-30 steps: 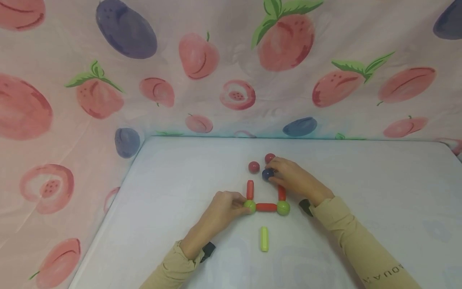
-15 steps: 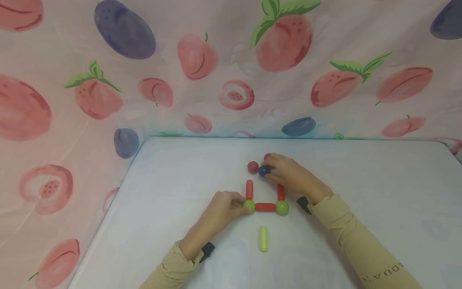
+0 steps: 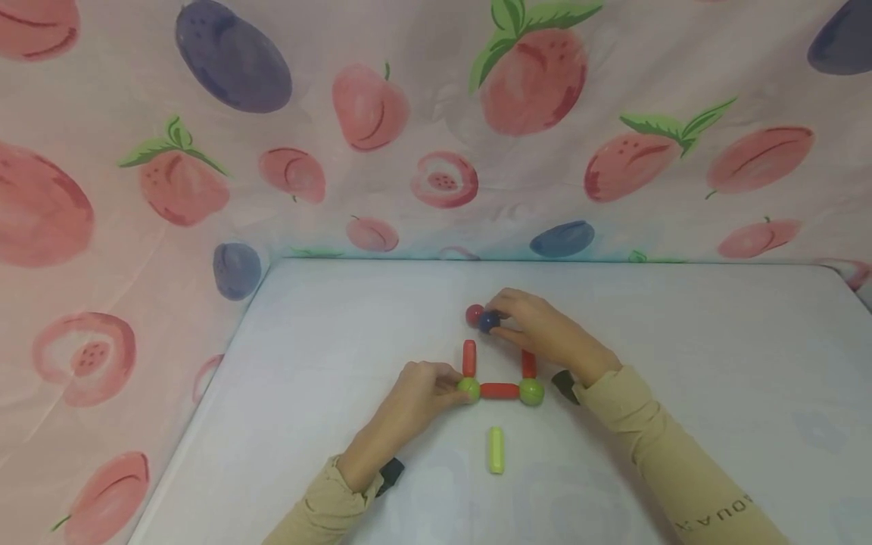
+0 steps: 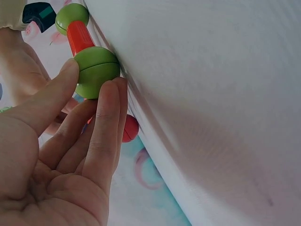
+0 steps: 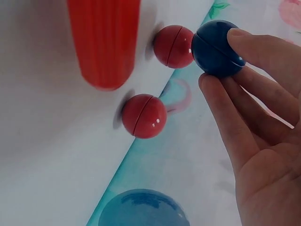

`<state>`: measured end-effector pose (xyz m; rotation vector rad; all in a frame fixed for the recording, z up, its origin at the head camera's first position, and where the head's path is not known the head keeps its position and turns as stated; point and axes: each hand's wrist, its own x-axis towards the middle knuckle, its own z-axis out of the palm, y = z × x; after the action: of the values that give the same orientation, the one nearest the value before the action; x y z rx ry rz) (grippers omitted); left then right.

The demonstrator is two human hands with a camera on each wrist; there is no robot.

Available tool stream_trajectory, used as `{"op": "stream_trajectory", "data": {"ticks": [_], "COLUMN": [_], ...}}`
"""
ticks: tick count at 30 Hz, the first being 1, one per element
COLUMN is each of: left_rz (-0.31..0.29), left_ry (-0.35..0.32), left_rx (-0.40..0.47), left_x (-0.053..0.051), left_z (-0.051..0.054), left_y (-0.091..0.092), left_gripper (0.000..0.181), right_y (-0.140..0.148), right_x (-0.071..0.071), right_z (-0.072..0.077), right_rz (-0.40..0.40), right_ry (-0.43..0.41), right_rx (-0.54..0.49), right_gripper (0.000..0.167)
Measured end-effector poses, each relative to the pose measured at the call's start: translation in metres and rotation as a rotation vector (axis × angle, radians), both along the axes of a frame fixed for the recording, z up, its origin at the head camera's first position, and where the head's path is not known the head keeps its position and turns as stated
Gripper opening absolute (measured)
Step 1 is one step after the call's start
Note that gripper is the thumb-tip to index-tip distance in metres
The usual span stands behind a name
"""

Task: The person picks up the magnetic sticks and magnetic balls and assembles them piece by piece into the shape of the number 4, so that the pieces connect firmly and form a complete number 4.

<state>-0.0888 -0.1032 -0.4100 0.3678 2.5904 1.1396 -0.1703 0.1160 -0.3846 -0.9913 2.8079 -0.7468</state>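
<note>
My left hand pinches the left green ball between thumb and fingertips. A red stick joins it to the other green ball. From each green ball a red stick points toward the back, the left one and the right one. My right hand holds a blue ball by thumb and fingers. In the right wrist view the blue ball appears against a red ball, and a second red ball lies apart from them; the head view hides it behind the hand.
A light green stick lies in front of the joined pieces on the white table. Behind the table's far edge hangs a fruit-patterned cloth, which also covers the left side.
My right hand has moved left with the blue ball, up to the left red ball. The other red ball has gone out of sight behind the hand. My left hand keeps its grip.
</note>
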Motion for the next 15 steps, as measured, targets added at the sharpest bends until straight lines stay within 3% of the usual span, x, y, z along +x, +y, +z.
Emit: {"op": "stream_trajectory", "data": {"ticks": [15], "left_rz": [-0.005], "left_ry": [0.004], "left_rx": [0.012], "left_x": [-0.0008], "left_z": [-0.0019], "left_y": [0.0004], "left_gripper": [0.027], "right_y": [-0.0086], "right_x": [0.0029], "right_z": [0.0019], "right_rz": [0.04], "right_ry": [0.005], "right_rx": [-0.021], "right_gripper": [0.034]}}
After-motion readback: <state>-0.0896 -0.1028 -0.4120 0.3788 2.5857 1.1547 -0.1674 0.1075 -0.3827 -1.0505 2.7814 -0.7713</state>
